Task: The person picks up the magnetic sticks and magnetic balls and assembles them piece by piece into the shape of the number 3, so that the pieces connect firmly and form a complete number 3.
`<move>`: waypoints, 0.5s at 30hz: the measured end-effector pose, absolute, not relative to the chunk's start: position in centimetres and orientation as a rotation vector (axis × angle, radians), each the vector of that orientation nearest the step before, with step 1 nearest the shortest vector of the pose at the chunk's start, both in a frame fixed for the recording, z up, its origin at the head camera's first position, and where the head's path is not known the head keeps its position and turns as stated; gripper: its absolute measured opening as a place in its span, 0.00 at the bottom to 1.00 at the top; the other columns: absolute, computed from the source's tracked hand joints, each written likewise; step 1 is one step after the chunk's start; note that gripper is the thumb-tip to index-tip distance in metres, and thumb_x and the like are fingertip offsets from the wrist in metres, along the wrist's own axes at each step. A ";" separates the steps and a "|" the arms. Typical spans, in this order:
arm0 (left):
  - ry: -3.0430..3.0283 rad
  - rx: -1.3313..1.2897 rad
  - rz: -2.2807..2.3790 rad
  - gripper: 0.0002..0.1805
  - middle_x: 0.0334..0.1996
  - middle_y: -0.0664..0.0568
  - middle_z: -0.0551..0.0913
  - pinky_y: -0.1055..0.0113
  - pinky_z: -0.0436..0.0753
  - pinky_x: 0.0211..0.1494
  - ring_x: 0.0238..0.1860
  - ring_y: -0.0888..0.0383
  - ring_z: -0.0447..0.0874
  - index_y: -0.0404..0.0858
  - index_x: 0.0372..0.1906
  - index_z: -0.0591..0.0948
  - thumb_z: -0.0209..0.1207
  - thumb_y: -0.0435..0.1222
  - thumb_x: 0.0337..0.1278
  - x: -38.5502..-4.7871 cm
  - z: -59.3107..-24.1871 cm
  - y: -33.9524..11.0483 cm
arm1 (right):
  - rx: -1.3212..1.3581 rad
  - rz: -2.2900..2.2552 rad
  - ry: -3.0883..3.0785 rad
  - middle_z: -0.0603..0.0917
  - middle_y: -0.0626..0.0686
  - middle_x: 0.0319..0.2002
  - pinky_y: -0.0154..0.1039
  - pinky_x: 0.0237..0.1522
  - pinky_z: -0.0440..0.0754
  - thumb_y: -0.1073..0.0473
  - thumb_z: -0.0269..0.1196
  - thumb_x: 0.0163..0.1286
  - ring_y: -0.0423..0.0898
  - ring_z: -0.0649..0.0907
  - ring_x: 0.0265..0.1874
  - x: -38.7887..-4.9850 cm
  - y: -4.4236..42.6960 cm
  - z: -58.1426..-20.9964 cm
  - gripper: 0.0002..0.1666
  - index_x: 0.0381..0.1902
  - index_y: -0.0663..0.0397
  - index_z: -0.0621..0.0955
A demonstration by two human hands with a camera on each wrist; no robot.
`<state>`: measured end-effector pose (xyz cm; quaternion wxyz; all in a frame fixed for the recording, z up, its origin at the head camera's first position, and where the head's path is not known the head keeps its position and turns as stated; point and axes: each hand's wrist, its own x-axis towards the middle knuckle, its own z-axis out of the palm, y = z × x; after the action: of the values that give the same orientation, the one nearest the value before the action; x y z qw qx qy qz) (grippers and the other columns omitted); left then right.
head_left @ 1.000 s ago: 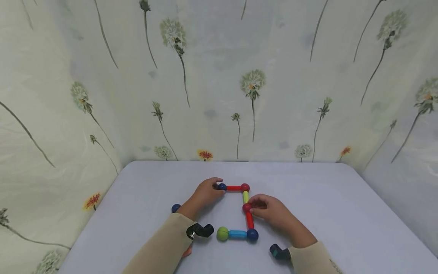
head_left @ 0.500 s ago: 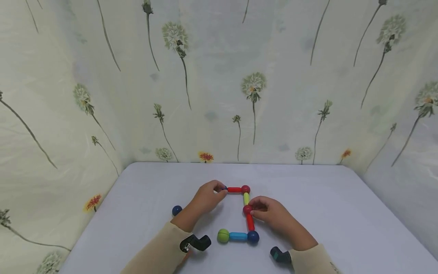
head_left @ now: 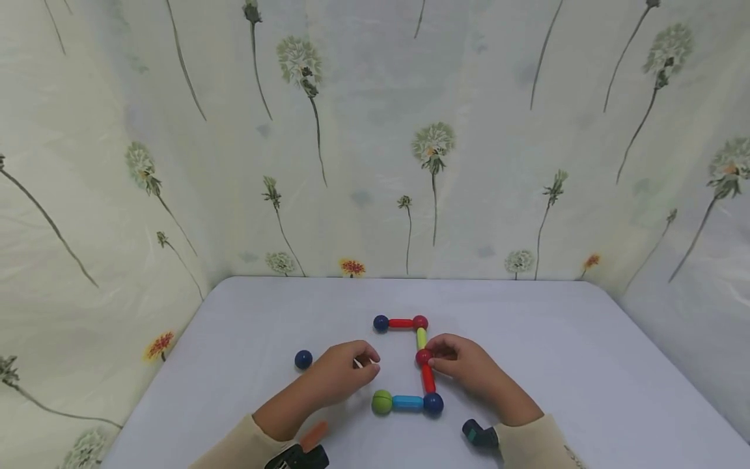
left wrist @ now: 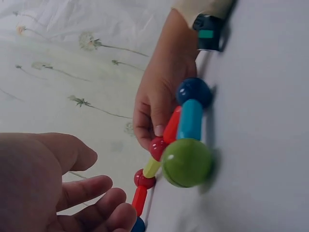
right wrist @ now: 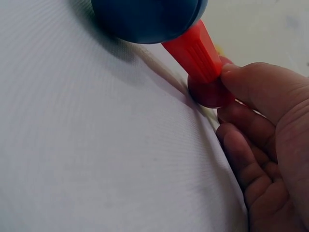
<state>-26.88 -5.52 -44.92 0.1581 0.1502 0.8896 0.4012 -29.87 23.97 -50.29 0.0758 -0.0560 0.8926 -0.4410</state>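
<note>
On the white table lies a chain of toy rods and balls. Its far row has a dark blue ball (head_left: 381, 324), a red rod (head_left: 401, 323) and a red ball (head_left: 420, 322). A yellow-green rod (head_left: 421, 337) leads to the middle red ball (head_left: 423, 357), which my right hand (head_left: 465, 366) pinches between thumb and fingers. From there a second red rod (right wrist: 194, 53) reaches a near blue ball (head_left: 433, 404), then a light blue rod (head_left: 407, 404) and a green ball (left wrist: 187, 163). My left hand (head_left: 342, 371) hovers left of the chain, fingers loosely bent, holding nothing.
A loose dark blue ball (head_left: 303, 359) lies left of my left hand. An orange rod (head_left: 314, 436) lies near my left wrist, beside a black wrist camera (head_left: 299, 458). Behind the table (head_left: 527, 326) hangs a flower-patterned cloth (head_left: 363, 130).
My left hand has let go of the far-left blue ball and drawn back toward me. That ball stays at the red rod's end. My right hand has kept its place.
</note>
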 end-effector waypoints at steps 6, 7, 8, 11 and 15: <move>2.545 0.496 1.083 0.09 0.37 0.59 0.82 0.62 0.81 0.44 0.41 0.58 0.79 0.46 0.49 0.85 0.66 0.42 0.68 -24.5 -45.3 -8.0 | -0.174 -1.336 2.668 0.87 0.44 0.47 0.47 0.56 0.86 0.58 0.72 0.69 0.43 0.85 0.49 -29.8 24.0 -50.3 0.15 0.53 0.44 0.85; 2.549 0.499 1.067 0.10 0.38 0.59 0.82 0.61 0.81 0.45 0.42 0.58 0.79 0.46 0.49 0.85 0.67 0.42 0.67 -24.1 -45.4 -8.4 | -0.174 -1.340 2.665 0.87 0.44 0.47 0.47 0.56 0.86 0.58 0.72 0.69 0.43 0.85 0.49 -29.8 24.0 -50.3 0.15 0.53 0.44 0.85; 2.558 0.501 1.047 0.10 0.39 0.59 0.81 0.61 0.81 0.47 0.42 0.59 0.79 0.46 0.49 0.85 0.67 0.42 0.67 -23.8 -45.5 -8.8 | -0.175 -1.341 2.665 0.87 0.44 0.47 0.47 0.56 0.86 0.58 0.72 0.69 0.43 0.85 0.49 -29.8 24.0 -50.4 0.15 0.53 0.44 0.85; 2.596 0.512 0.985 0.11 0.41 0.60 0.80 0.60 0.82 0.50 0.45 0.60 0.79 0.47 0.50 0.85 0.68 0.42 0.65 -22.8 -45.7 -9.8 | -0.173 -1.337 2.667 0.87 0.44 0.47 0.47 0.56 0.86 0.58 0.72 0.69 0.43 0.85 0.49 -29.9 24.1 -50.5 0.15 0.53 0.43 0.85; 2.643 0.572 0.934 0.13 0.43 0.63 0.80 0.61 0.82 0.52 0.47 0.61 0.77 0.50 0.50 0.84 0.70 0.44 0.62 -21.8 -46.4 -11.1 | -0.166 -1.323 2.678 0.87 0.43 0.47 0.47 0.57 0.86 0.57 0.72 0.69 0.43 0.85 0.50 -29.9 24.1 -50.6 0.15 0.52 0.42 0.85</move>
<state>-21.82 -11.08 -46.41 0.1398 0.1980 0.9148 0.3233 -29.93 24.14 -50.58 0.0751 -0.0553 0.8926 -0.4410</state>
